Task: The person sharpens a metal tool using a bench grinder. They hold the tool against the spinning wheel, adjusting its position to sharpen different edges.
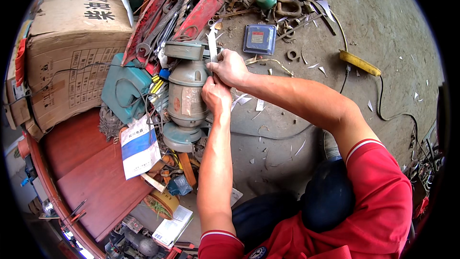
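A grey bench grinder [187,100] with teal guards stands among tools at the centre. Just right of its upper guard, my right hand [228,68] pinches a narrow white strip [212,43] that sticks upward. My left hand [215,96] is closed just below the right one, against the grinder's right side; what its curled fingers hold is hidden behind them.
A large cardboard box [76,84], teal case [122,84], red metal pieces [194,17] and booklet [139,148] lie left and behind. A blue-grey box [258,39], yellow power strip [359,63] with cords and scattered scraps lie right. A reddish wooden board [91,172] is lower left.
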`<state>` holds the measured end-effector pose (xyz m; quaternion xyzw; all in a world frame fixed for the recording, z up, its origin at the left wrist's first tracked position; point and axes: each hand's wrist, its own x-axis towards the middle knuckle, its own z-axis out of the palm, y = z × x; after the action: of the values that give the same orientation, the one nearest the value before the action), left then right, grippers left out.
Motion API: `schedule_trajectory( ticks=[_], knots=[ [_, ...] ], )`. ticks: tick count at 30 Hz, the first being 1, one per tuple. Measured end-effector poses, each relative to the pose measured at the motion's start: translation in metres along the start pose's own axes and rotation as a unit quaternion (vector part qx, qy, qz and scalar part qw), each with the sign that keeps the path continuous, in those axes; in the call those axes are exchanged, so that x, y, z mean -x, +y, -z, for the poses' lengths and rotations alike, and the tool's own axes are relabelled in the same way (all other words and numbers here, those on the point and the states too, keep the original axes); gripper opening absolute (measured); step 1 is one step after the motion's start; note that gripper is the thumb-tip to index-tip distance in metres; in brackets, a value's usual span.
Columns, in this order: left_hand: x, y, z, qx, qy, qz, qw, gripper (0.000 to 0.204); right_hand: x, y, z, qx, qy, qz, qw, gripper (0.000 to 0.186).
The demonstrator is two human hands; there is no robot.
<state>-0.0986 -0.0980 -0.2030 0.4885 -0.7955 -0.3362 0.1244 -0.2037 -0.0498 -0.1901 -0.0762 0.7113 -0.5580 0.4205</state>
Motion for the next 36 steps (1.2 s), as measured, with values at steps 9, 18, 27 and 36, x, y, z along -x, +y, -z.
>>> schedule_trajectory(
  ticks=[9,18,27,36],
  knots=[
    [-0.002,0.002,-0.002,0.038,-0.001,-0.018,0.999,0.051,-0.003,-0.005,0.002,0.02,0.003,0.007,1.0,0.039],
    [0.005,0.013,0.006,0.02,-0.011,-0.022,1.0,0.047,0.003,-0.007,0.006,0.023,-0.006,0.011,1.0,0.039],
    [0.007,-0.002,0.005,-0.002,-0.008,-0.031,0.999,0.046,0.009,-0.002,0.003,0.033,0.0,0.013,0.999,0.041],
    [0.014,-0.005,0.006,-0.004,-0.01,-0.036,0.999,0.046,0.012,0.005,0.0,0.045,0.006,0.019,0.999,0.04]
  ],
)
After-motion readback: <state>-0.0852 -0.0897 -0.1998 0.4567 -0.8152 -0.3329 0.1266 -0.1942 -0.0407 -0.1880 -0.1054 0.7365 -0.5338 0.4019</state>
